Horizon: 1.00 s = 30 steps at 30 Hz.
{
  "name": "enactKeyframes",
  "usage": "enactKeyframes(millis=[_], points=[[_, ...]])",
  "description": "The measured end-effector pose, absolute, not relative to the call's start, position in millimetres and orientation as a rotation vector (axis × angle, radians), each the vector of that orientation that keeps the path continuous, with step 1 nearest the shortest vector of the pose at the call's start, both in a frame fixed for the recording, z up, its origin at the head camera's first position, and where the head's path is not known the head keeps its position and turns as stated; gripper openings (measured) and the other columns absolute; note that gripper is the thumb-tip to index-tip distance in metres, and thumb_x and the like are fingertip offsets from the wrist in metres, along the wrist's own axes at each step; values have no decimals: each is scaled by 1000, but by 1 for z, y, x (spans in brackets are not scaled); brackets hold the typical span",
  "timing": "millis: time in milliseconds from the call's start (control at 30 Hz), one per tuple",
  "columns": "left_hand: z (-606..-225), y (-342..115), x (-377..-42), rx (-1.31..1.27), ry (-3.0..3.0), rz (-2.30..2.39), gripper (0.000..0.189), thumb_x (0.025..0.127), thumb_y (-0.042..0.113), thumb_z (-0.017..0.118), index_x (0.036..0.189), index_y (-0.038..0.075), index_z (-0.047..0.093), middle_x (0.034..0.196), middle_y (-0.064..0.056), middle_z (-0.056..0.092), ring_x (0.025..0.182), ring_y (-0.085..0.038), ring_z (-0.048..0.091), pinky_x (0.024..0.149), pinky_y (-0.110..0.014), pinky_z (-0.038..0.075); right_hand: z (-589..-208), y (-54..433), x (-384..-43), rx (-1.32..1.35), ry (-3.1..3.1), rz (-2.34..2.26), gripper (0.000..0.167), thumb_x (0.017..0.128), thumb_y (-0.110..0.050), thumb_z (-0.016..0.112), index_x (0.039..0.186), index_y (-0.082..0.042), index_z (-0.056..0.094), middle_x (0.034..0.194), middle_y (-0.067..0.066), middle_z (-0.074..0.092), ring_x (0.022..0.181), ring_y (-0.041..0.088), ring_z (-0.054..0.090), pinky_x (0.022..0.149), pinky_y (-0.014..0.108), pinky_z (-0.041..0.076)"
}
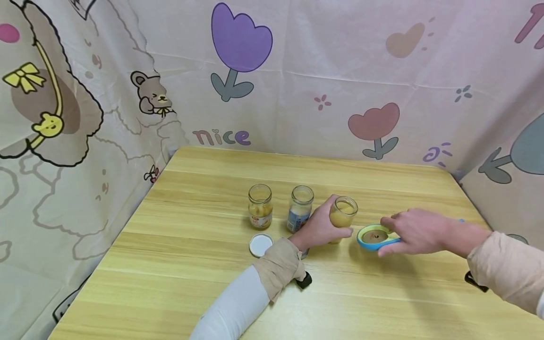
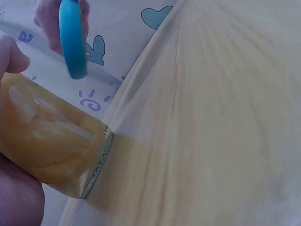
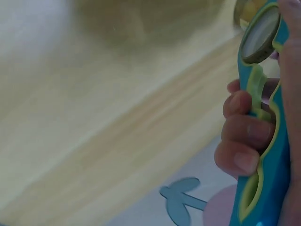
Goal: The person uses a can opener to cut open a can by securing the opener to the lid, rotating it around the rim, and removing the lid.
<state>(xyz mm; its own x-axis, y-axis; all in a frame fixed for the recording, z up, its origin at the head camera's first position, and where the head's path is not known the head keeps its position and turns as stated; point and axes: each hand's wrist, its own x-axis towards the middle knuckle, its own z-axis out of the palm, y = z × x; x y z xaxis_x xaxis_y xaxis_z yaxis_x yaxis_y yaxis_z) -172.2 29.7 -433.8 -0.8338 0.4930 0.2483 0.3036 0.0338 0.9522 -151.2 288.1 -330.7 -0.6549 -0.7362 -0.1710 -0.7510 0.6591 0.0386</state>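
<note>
My left hand (image 1: 320, 229) grips an uncapped glass jar (image 1: 341, 218) of yellowish fruit, thumb and fingers around its sides. In the left wrist view the jar's base (image 2: 98, 165) is close to the tabletop. My right hand (image 1: 418, 231) holds a blue and yellow-green jar opener (image 1: 371, 245), its fingers curled around the handles in the right wrist view. A round metal lid (image 3: 261, 35) sits within the opener's ring. The opener is just to the right of the jar, above the table.
Two more uncapped jars stand left of my left hand: a fruit jar (image 1: 260, 210) and a blue-labelled jar (image 1: 300, 212). A white lid (image 1: 260, 245) lies flat in front of them. The wooden table (image 1: 204, 189) meets a printed cloth (image 1: 306, 118) at the back.
</note>
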Motion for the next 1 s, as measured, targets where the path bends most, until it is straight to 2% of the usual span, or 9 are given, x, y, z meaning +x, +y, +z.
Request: enactKeyframes(millis=[167, 367, 433, 533, 633, 733, 867, 1000], points=[[-434, 30, -172, 831, 2138, 1920, 63, 86, 9, 77, 141, 24, 48, 111, 2, 63, 84, -3, 63, 72, -22, 59, -345, 290, -146, -1142, 2607, -154, 34, 95, -55, 68, 89, -24, 54, 63, -21, 34, 53, -8, 31, 49, 16, 32], [-434, 29, -171, 820, 2137, 1913, 62, 86, 11, 77, 139, 23, 48, 111, 2, 62, 83, -3, 63, 71, -23, 59, -362, 292, -138, -986, 2466, -492, 16, 104, -37, 60, 95, -25, 65, 64, -23, 38, 54, -8, 33, 50, 17, 33], [-434, 29, -171, 819, 2139, 1909, 61, 86, 11, 77, 139, 23, 48, 111, 1, 62, 82, -3, 62, 70, -23, 59, -367, 292, -136, -929, 2396, -605, 20, 107, -31, 54, 97, -20, 67, 66, -21, 43, 57, -6, 38, 52, 19, 36], [-434, 29, -171, 823, 2142, 1905, 61, 87, 12, 77, 140, 22, 48, 112, -1, 63, 82, -4, 62, 70, -23, 59, -375, 292, -133, -800, 2241, -774, 30, 111, -26, 45, 103, -8, 67, 65, -16, 44, 53, -4, 38, 47, 19, 34], [-434, 29, -172, 831, 2147, 1904, 61, 86, 12, 77, 140, 21, 48, 113, -4, 63, 82, -4, 63, 70, -23, 59, -380, 291, -132, -659, 2075, -901, 41, 114, -29, 35, 116, 0, 64, 61, -12, 43, 45, -1, 30, 40, 17, 28], [-435, 29, -173, 840, 2152, 1902, 61, 86, 12, 77, 140, 20, 48, 114, -5, 63, 83, -5, 63, 70, -22, 59, -384, 290, -131, -529, 1946, -986, 51, 115, -35, 28, 123, 2, 61, 65, -7, 49, 44, 1, 29, 40, 16, 28], [-435, 30, -174, 858, 2156, 1906, 60, 86, 11, 77, 138, 18, 48, 114, -6, 64, 83, -4, 63, 71, -22, 59, -387, 285, -129, -436, 1809, -1041, 59, 114, -41, 24, 117, 5, 62, 72, -3, 55, 45, 3, 29, 40, 17, 30], [-435, 31, -173, 866, 2164, 1909, 60, 86, 10, 77, 138, 17, 48, 114, -6, 64, 83, -4, 63, 72, -22, 59, -390, 281, -128, -392, 1704, -1044, 64, 114, -43, 22, 115, 6, 62, 70, -4, 52, 43, 3, 29, 39, 17, 29]])
